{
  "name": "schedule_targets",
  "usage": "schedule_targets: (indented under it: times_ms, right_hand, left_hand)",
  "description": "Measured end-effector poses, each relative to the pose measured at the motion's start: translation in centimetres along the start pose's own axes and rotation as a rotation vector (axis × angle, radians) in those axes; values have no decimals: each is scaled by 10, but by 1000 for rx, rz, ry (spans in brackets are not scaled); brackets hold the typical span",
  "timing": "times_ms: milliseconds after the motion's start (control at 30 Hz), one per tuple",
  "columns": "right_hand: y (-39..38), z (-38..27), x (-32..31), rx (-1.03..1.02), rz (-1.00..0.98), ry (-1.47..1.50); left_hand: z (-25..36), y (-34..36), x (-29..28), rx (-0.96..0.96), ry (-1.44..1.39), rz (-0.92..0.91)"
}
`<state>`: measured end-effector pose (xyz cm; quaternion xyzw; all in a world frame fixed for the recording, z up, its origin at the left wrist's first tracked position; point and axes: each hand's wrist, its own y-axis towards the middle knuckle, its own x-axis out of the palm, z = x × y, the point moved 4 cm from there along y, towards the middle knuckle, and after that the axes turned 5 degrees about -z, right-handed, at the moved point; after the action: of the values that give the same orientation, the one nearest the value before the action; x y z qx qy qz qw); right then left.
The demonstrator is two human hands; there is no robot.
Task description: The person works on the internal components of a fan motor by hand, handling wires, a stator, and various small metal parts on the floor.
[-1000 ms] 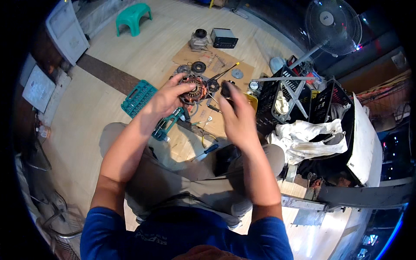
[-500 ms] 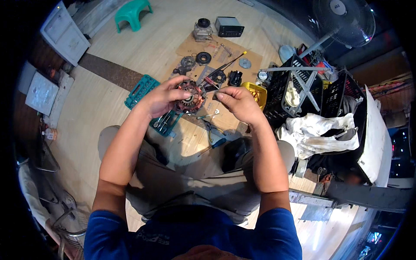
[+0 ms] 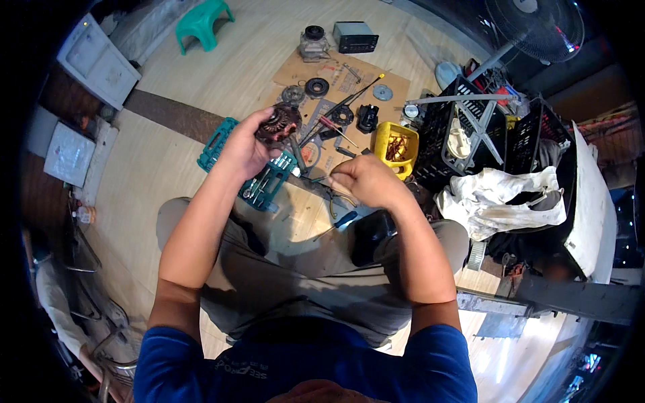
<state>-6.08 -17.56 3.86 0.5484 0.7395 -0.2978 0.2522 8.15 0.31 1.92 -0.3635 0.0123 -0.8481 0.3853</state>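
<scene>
My left hand (image 3: 248,140) grips a round, dark copper-wound part (image 3: 279,124), tilted and raised over an open teal socket case (image 3: 267,195). My right hand (image 3: 363,180) is closed low over the cardboard (image 3: 295,67), its fingertips at a slim green tool handle (image 3: 317,180); whether they hold it is hidden. Around it are long screwdrivers (image 3: 339,130), pliers (image 3: 341,200), a blue-handled screwdriver (image 3: 345,219), black rings (image 3: 316,87) and a black plastic part (image 3: 367,119). A yellow container (image 3: 396,149) of copper pieces is just beyond the right hand.
Black crates (image 3: 457,121) with metal bars and a white garment (image 3: 494,201) line the right side, near a standing fan (image 3: 534,27). A green stool (image 3: 203,25), a car-radio-like unit (image 3: 356,38) and a metal housing (image 3: 314,44) stand farther off. My bent legs (image 3: 225,255) are below.
My left hand has tipped the wound part over and shifted it up and left. My right hand has moved down from beside that part to the tools, its fingers curled.
</scene>
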Motion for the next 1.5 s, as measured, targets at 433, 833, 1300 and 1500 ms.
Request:
schedule_targets:
  times_ms: [433, 833, 1300, 1500]
  right_hand:
    - [-31, 34, -57, 123, 752, -375]
    - [-173, -50, -6, 159, 396, -284]
    - [-462, 113, 197, 1173, 544, -274]
    - [-458, 92, 169, 990, 131, -100]
  left_hand:
    - [2, -20, 22, -34, 969, -293]
    - [11, 11, -30, 168, -141, 196]
    - [-27, -22, 61, 159, -59, -385]
    - [-23, -30, 64, 168, 73, -439]
